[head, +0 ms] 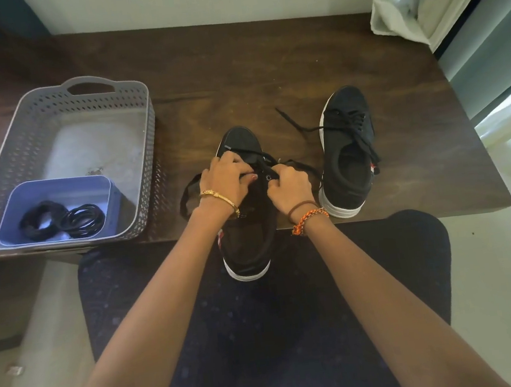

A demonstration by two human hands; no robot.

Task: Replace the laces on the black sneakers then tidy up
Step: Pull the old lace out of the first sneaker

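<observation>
Two black sneakers: one (349,147) stands laced near the bench's (233,68) front edge, the other (246,207) overhangs that edge toward my lap. My left grip (225,177) and right grip (288,186) pinch its lace (256,156); I should pull evenly, keeping it flat through each eyelet.

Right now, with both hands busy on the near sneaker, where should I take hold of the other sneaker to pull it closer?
Probably grip the other sneaker at its heel collar, coming from the near table edge. The heel points toward you, the opening is wide and free, while loose laces trail off the toe end to the left.
</observation>
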